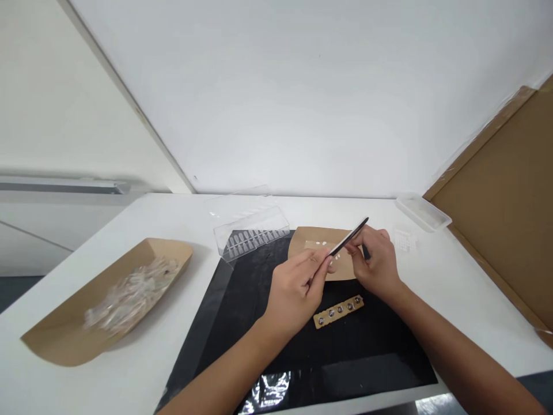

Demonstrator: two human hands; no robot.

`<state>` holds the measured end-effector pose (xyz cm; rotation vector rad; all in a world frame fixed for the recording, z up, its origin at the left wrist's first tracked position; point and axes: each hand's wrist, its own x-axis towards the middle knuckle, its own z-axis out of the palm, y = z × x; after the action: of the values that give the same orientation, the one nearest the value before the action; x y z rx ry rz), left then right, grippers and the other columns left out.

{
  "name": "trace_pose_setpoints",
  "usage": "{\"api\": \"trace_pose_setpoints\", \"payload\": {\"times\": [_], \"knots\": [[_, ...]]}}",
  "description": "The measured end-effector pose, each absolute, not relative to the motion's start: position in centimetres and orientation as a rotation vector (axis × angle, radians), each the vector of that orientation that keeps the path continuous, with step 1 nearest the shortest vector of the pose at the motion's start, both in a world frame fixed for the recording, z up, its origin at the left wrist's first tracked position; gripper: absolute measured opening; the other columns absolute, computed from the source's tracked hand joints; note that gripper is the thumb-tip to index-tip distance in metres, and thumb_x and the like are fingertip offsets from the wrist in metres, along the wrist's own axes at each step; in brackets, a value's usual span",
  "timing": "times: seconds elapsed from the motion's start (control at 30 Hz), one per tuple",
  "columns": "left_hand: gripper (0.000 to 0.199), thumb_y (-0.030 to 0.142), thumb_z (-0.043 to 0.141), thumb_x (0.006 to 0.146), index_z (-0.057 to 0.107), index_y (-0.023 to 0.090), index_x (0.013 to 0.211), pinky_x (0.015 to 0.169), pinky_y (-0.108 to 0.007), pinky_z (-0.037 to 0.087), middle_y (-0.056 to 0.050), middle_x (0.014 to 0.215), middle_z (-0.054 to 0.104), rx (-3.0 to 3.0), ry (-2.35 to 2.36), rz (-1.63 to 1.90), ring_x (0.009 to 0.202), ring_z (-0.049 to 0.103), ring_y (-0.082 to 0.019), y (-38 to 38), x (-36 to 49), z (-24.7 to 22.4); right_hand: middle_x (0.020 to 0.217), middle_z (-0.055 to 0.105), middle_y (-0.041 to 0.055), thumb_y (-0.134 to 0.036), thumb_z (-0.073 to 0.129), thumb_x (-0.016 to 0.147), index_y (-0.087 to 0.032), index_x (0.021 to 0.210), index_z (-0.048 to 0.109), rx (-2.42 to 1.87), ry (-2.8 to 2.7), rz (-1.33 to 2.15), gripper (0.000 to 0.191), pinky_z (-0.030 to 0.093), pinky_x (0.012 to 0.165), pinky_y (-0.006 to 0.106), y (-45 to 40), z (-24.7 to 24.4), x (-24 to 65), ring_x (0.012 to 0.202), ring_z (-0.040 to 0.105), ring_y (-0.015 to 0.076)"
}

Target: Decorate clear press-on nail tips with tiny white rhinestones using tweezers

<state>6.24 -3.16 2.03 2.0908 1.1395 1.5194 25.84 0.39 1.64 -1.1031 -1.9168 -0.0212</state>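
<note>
A thin nail file (355, 233), dark with a pale face, slants up to the right between my hands. My left hand (298, 288) pinches its lower end between thumb and fingertips. Closed around the middle of the file are the fingertips of my right hand (375, 259); whether a small piece is tucked between them is hidden. Below both hands is a sheet of brown card (302, 237) bearing several small white pieces (324, 243). Closer to me lies a cardboard strip (339, 312) with several shiny metal studs in a row.
A black mat (259, 323) covers the middle of the white table. At left is a brown paper tray (56, 337) holding a heap of clear plastic pieces (133, 294). A clear box (250, 233) of nail tips stands behind. A translucent tray (423, 213) and cardboard wall (501, 213) are at right.
</note>
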Motion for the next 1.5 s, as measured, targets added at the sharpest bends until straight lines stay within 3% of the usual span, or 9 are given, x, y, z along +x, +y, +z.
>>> {"api": "trace_pose_setpoints", "payload": {"times": [0.23, 0.43, 1.5], "knots": [[0.022, 0.022, 0.059, 0.105, 0.076, 0.021, 0.119, 0.047, -0.016, 0.053, -0.001, 0.087, 0.077, 2.019, 1.16, 1.455, 0.055, 0.066, -0.009, -2.8, 6.6, 1.1, 0.076, 0.065, -0.0013, -0.027, 0.063, 0.103, -0.025, 0.085, 0.057, -1.085, -1.774, 0.078, 0.019, 0.042, 0.079, 0.04, 0.3, 1.1, 26.5, 0.072, 0.062, 0.0184], [0.025, 0.023, 0.056, 0.106, 0.077, 0.02, 0.12, 0.045, -0.015, 0.052, -0.002, 0.09, 0.074, 1.983, 1.086, 1.429, 0.046, 0.06, -0.004, -3.0, 7.1, 0.6, 0.078, 0.065, -0.0016, -0.021, 0.059, 0.103, -0.024, 0.085, 0.054, -1.076, -1.853, 0.038, 0.019, 0.038, 0.077, 0.038, 0.6, 0.7, 26.1, 0.073, 0.062, 0.0174], [0.025, 0.024, 0.054, 0.107, 0.078, 0.019, 0.112, 0.047, -0.015, 0.055, -0.002, 0.084, 0.075, 2.038, 1.187, 1.475, 0.05, 0.063, -0.007, -3.2, 7.3, 0.7, 0.076, 0.066, -0.0026, -0.021, 0.058, 0.103, -0.023, 0.081, 0.049, -1.084, -1.97, 0.001, 0.024, 0.034, 0.074, 0.036, 0.6, 1.7, 25.0, 0.069, 0.06, 0.0154]]}}
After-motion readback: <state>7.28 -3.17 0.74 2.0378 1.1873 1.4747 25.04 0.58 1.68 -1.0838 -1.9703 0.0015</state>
